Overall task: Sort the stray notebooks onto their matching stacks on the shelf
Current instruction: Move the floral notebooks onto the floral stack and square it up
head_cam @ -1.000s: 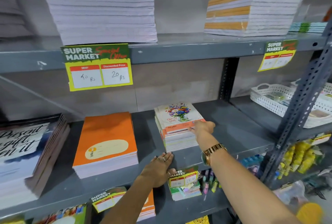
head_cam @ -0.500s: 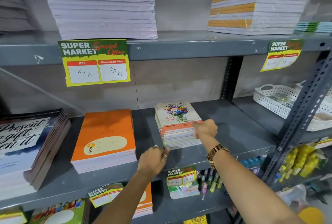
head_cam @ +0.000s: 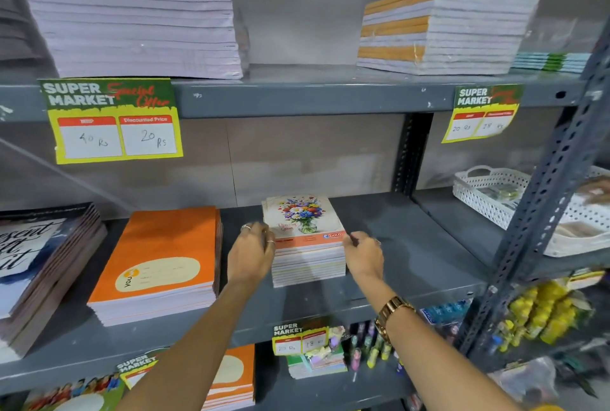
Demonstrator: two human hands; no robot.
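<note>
Change since earlier: the left hand (head_cam: pixel 252 255) has left the shelf's front edge and now presses against the left side of the floral notebook stack (head_cam: pixel 305 239); the right hand (head_cam: pixel 363 254) has slid from the stack's front corner to its right side.
Left hand: fingers loosely curled, flat against the stack's edge, gripping nothing.
Right hand: fingers curled against the opposite edge; whether it pinches a cover, cannot tell.
Stack position: middle of the grey shelf (head_cam: pixel 396 245), right of the orange notebook stack (head_cam: pixel 158 265) and apart from it.
Stack orientation: lying flat, long axis running front to back, flower cover up, orange band nearest the viewer.
</note>
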